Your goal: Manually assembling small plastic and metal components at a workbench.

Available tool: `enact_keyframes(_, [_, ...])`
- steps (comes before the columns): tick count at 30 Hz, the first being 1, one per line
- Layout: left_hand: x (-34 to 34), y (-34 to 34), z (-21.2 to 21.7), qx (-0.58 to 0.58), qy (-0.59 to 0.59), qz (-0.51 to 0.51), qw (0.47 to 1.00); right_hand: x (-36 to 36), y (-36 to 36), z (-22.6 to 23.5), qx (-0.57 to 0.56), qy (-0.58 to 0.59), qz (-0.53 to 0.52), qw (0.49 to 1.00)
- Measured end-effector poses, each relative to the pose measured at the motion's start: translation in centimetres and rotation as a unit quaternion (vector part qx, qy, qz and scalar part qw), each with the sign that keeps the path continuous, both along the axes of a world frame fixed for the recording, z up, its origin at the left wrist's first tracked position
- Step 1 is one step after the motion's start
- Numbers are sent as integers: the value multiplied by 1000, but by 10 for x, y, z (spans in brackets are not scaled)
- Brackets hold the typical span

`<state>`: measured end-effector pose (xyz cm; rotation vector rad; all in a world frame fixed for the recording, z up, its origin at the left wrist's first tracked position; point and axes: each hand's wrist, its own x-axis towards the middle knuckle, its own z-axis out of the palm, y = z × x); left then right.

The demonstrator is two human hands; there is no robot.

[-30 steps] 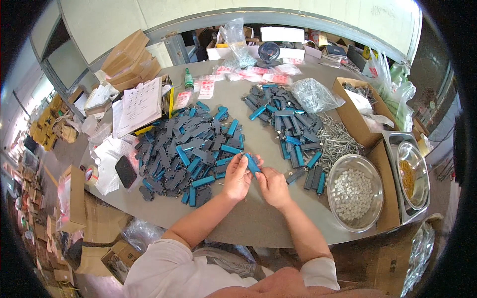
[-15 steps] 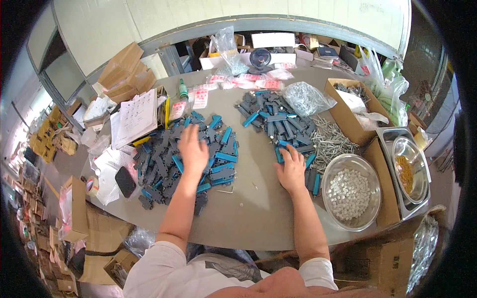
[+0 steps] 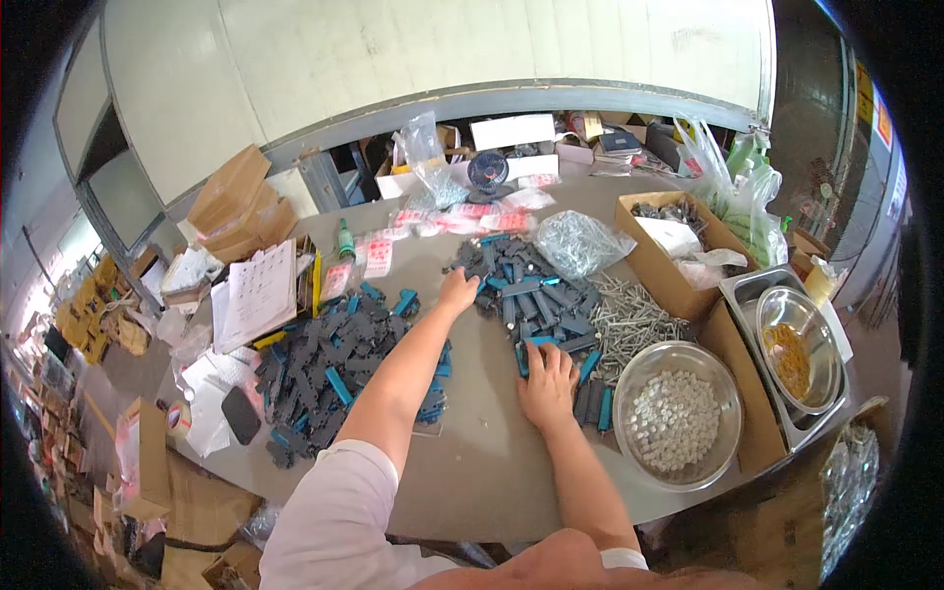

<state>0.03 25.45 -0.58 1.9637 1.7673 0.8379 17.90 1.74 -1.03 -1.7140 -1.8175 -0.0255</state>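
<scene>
Plastic parts pile [image 3: 536,295] under both hands

Worn on the head, one wide fisheye view, looking steeply down and forward over the desk [image 3: 482,472]. Near enough to take in both forearms from the lower edge; straight edges bending beyond the fingers, toward the rim.

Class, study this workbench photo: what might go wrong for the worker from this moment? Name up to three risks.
1. The left hand stretches far across to the right pile of parts; the forearm may sweep the left pile.
2. The right hand rests beside loose nails, which might prick it.
3. The metal bowl sits near the table edge and might get knocked.
</scene>
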Motion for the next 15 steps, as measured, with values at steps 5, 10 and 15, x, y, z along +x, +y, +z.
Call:
enact_keyframes(5, [8,37,-9,21,65,19,997,7,-2,4,9,-20,15,1000])
enact_keyframes(10, [-4,72,-13,-46,123,53,990,0,-3,8,24,41,24,999])
enact_keyframes(15, [12,87,-12,-37,157,25,987,4,-3,11,1,28,25,999])
